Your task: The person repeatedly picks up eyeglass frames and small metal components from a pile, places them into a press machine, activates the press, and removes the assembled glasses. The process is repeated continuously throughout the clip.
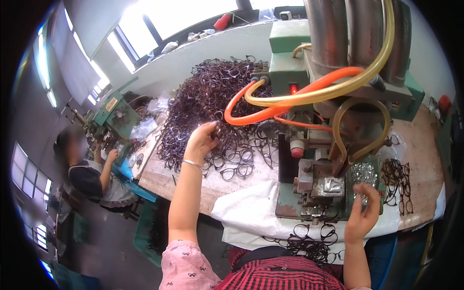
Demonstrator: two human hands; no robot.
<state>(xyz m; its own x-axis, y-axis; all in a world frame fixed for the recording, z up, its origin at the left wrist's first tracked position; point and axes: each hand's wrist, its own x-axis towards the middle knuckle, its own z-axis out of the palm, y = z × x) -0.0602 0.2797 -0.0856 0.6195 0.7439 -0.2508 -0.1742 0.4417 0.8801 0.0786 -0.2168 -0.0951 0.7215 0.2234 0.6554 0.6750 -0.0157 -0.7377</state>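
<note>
My left hand [204, 139] reaches to the front of a large heap of dark eyeglass frames [212, 92]. Its fingers are bent together among the frames, and what they grip is hard to make out. Farther right, my right hand [363, 212] is beside a green tray holding small shiny metal parts [363, 175]. Thumb and fingertips curl toward each other over those parts; anything between them is too small to name. Left of that hand stands a bench machine [290, 72], with a small metal block [332, 184] on its work seat.
Orange hose [237, 118] and yellow tubing [386, 43] loop in front of the machine. More eyeglass frames [309, 244] lie on white cloth [246, 208] near my lap, and others [397, 179] lie at right. A co-worker [87, 169] sits at left beside another green machine [116, 116].
</note>
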